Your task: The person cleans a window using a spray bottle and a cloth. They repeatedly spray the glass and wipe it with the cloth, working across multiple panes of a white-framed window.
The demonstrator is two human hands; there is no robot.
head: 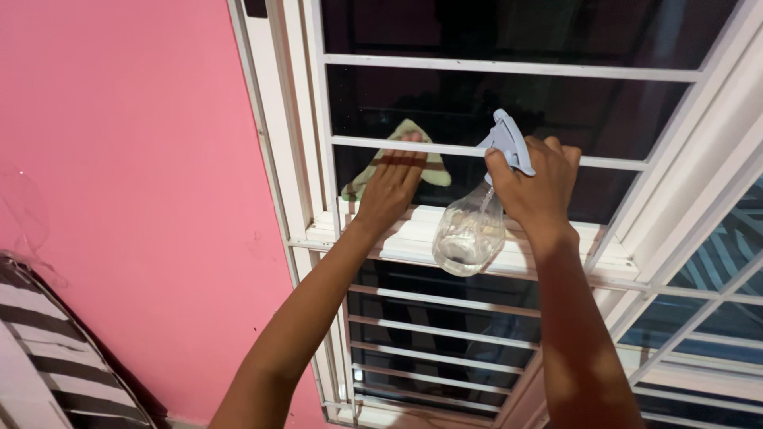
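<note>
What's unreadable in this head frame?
- Cloth: mostly covered by left hand and a white bar.
- Spray bottle trigger: hidden under right hand.
- Beyond the glass: too dark.
- Striped cushion: cut off at the left edge.

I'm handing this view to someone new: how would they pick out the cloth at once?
Start at the white barred window beside the pink wall. On its dark glass, just above the white sill, the left hand presses a pale green cloth flat. It is the only soft thing there; the right hand holds a clear spray bottle.
</note>
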